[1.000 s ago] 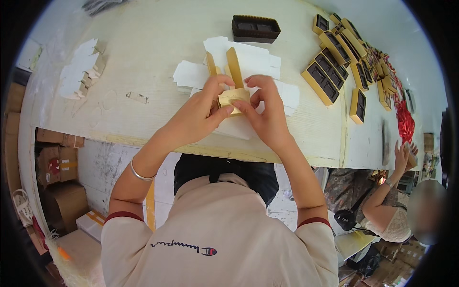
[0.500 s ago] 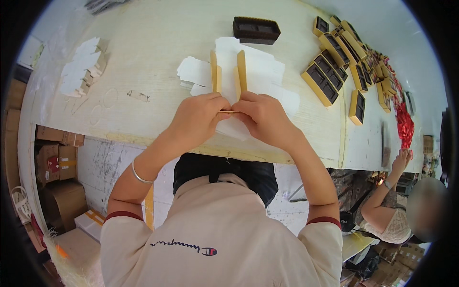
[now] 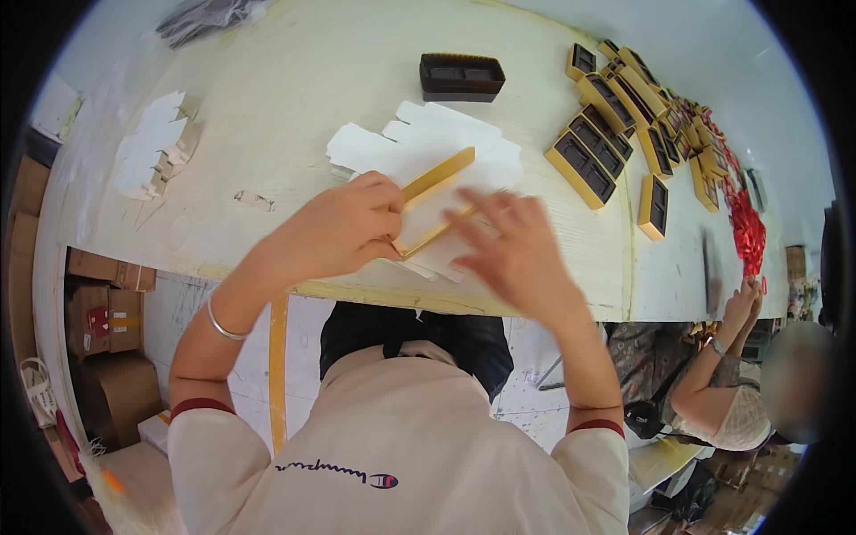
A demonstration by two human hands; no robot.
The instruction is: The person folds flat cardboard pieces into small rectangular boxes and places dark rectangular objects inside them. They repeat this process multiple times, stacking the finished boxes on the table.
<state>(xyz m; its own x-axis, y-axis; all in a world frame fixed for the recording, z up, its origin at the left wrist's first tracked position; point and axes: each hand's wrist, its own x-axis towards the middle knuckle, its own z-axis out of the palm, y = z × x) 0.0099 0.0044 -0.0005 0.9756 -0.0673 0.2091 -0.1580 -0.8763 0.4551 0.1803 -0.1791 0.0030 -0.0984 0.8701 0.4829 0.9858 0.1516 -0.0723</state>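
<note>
A left hand [image 3: 357,223] pinches a partly hidden gold box [image 3: 439,177] at the table's [image 3: 294,143] near side.
From where I stand, its fingers cover one end of the thin card; the right hand [image 3: 517,250] is a blur over the other side, and I can't tell whether it grips. Two long, narrow walls show above notched, matte white cardboard sheets [image 3: 428,134], themselves partly covered.

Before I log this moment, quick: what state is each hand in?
Left hand: closed, holding the part-folded gold box.
Right hand: open and blurred, at the box's right side; whether it touches cannot be told.
</note>
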